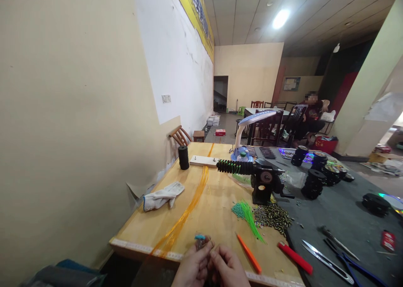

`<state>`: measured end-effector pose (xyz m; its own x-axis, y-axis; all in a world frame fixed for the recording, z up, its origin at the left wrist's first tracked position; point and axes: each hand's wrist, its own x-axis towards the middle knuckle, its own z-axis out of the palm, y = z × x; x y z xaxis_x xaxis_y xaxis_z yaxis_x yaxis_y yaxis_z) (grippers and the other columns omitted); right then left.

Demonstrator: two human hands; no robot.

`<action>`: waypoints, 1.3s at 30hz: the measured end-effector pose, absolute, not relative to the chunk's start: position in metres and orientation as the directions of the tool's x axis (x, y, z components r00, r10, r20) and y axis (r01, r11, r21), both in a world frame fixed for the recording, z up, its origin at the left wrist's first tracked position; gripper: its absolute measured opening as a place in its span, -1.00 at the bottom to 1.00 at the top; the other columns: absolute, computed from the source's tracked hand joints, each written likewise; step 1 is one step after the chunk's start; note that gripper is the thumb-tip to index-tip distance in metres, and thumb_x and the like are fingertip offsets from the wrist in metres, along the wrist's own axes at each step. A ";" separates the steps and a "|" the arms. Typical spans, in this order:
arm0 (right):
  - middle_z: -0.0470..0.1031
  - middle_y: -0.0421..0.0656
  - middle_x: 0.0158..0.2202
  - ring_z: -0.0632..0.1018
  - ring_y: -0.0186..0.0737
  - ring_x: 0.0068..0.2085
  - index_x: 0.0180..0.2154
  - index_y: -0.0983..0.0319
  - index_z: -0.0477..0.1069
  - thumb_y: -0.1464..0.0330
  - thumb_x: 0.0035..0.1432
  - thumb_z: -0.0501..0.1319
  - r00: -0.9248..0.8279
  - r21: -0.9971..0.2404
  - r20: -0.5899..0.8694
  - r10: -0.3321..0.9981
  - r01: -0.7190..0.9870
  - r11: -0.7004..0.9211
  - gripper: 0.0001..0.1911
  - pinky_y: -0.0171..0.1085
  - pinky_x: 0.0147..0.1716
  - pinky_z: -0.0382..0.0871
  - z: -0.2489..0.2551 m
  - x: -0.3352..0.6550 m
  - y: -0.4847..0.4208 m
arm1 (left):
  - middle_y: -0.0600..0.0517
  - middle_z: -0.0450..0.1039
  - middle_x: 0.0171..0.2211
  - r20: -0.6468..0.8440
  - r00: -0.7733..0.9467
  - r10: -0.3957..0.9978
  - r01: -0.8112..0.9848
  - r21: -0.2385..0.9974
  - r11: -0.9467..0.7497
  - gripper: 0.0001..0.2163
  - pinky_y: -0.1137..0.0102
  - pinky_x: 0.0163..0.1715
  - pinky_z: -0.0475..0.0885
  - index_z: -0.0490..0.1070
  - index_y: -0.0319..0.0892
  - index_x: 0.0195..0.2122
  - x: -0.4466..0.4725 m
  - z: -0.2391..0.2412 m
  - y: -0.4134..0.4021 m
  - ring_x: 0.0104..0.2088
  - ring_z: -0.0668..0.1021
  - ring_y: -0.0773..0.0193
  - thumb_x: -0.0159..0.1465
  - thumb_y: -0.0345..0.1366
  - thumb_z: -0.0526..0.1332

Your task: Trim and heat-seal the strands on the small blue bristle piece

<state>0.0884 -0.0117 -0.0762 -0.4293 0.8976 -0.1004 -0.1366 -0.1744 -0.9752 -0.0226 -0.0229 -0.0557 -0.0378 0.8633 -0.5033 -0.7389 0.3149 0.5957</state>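
Observation:
My left hand (192, 265) is at the table's front edge, its thumb and fingers pinched together. A small thing with a bright blue top (199, 237) sticks up from its fingertips; what kind it is, I cannot make out. Close against it, my right hand (229, 267) is closed in a pinch, and whatever it grips is hidden or too fine to see. Long orange threads (189, 213) run down the table to the left of my hands. An orange pen-like tool (248, 253) lies just right of my right hand. Beyond it are green strands (251, 221).
A black hand-cranked winder (266, 180) stands past small beads (273, 217). Behind it is a desk lamp (242, 131). A white glove (163, 196) lies left. On the grey mat are tweezers (327, 261), pliers (343, 259) and black spools (314, 184). A person (310, 117) sits far back.

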 end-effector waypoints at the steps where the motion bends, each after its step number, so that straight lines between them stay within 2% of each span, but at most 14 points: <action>1: 0.30 -0.30 -0.61 0.25 -0.50 -0.65 -0.54 0.24 0.20 -0.15 -0.07 0.20 -0.430 -0.974 -0.098 0.897 -0.145 -0.176 -0.42 -0.44 -0.65 0.04 -0.076 0.088 -0.011 | 0.32 0.11 -0.80 -0.504 -0.038 0.863 -0.738 0.597 0.316 -0.45 0.70 -0.83 -0.17 0.41 -0.27 -0.46 -0.023 -0.056 -0.023 -0.82 0.11 0.66 -0.46 -0.19 0.58; 15: 0.27 -0.33 -0.62 0.23 -0.52 -0.66 -0.54 0.24 0.18 -0.15 -0.08 0.22 -0.428 -0.964 -0.099 0.898 -0.184 -0.193 -0.42 -0.46 -0.66 0.03 -0.076 0.088 -0.012 | 0.32 0.12 -0.80 -0.496 -0.036 0.867 -0.714 0.620 0.325 -0.57 0.70 -0.83 -0.14 0.43 -0.27 -0.43 -0.022 -0.056 -0.024 -0.82 0.13 0.64 -0.30 -0.28 0.56; 25: 0.27 -0.33 -0.61 0.23 -0.52 -0.66 -0.52 0.23 0.19 -0.16 -0.08 0.20 -0.424 -0.970 -0.100 0.900 -0.158 -0.183 -0.42 -0.46 -0.66 0.03 -0.077 0.088 -0.012 | 0.29 0.19 -0.78 -0.489 -0.059 0.870 -0.715 0.629 0.305 -0.45 0.69 -0.82 -0.15 0.44 -0.25 -0.45 -0.021 -0.053 -0.027 -0.81 0.13 0.65 -0.46 -0.16 0.57; 29: 0.25 -0.34 -0.62 0.24 -0.51 -0.66 -0.52 0.24 0.19 -0.17 -0.08 0.19 -0.405 -0.975 -0.091 0.910 -0.151 -0.165 -0.41 -0.46 -0.67 0.04 -0.081 0.088 -0.010 | 0.28 0.19 -0.78 -0.452 -0.079 0.889 -0.689 0.669 0.279 -0.49 0.67 -0.83 -0.12 0.41 -0.24 -0.49 -0.017 -0.063 -0.026 -0.82 0.11 0.65 -0.40 -0.10 0.55; 31: 0.25 -0.34 -0.61 0.25 -0.52 -0.66 -0.52 0.24 0.21 -0.19 -0.11 0.20 -0.394 -0.976 -0.104 0.913 -0.138 -0.170 -0.39 -0.46 -0.68 0.06 -0.081 0.089 -0.009 | 0.23 0.28 -0.75 -0.434 -0.131 0.891 -0.692 0.683 0.231 -0.48 0.66 -0.82 -0.04 0.39 -0.23 -0.49 -0.014 -0.068 -0.024 -0.79 0.21 0.59 -0.42 -0.10 0.56; 34: 0.24 -0.34 -0.66 0.22 -0.51 -0.70 -0.50 0.24 0.24 -0.26 -0.17 0.15 -0.394 -0.975 -0.162 0.904 -0.079 -0.209 -0.35 -0.47 -0.75 -0.02 -0.074 0.091 -0.009 | 0.17 0.39 -0.66 -0.378 -0.212 0.901 -0.697 0.705 0.132 -0.46 0.60 -0.72 0.21 0.38 -0.22 -0.46 -0.011 -0.069 -0.023 -0.67 0.40 0.46 -0.41 -0.12 0.56; 36: 0.25 -0.33 -0.70 0.20 -0.50 -0.73 -0.50 0.23 0.26 -0.29 -0.16 0.09 -0.403 -0.973 -0.192 0.895 -0.041 -0.227 -0.32 -0.47 -0.78 -0.06 -0.065 0.093 -0.010 | 0.17 0.40 -0.62 -0.327 -0.213 0.921 -0.678 0.728 0.101 -0.51 0.54 -0.62 0.32 0.38 -0.22 -0.43 -0.011 -0.064 -0.024 -0.61 0.45 0.42 -0.31 -0.14 0.55; 39: 0.29 -0.31 -0.70 0.22 -0.49 -0.71 -0.48 0.25 0.31 -0.30 -0.16 0.08 -0.411 -0.974 -0.203 0.889 -0.011 -0.227 -0.30 -0.47 -0.77 -0.02 -0.053 0.095 -0.010 | 0.16 0.41 -0.57 -0.298 -0.225 0.928 -0.651 0.755 0.085 -0.55 0.49 -0.55 0.38 0.38 -0.21 -0.38 -0.014 -0.058 -0.024 -0.55 0.48 0.38 -0.22 -0.17 0.53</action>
<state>0.0955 -0.0103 -0.0528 -0.4106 0.8889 -0.2030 -0.0112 -0.2275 -0.9737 -0.0135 -0.0243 -0.0578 -0.2249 0.9276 -0.2983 -0.6506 0.0849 0.7546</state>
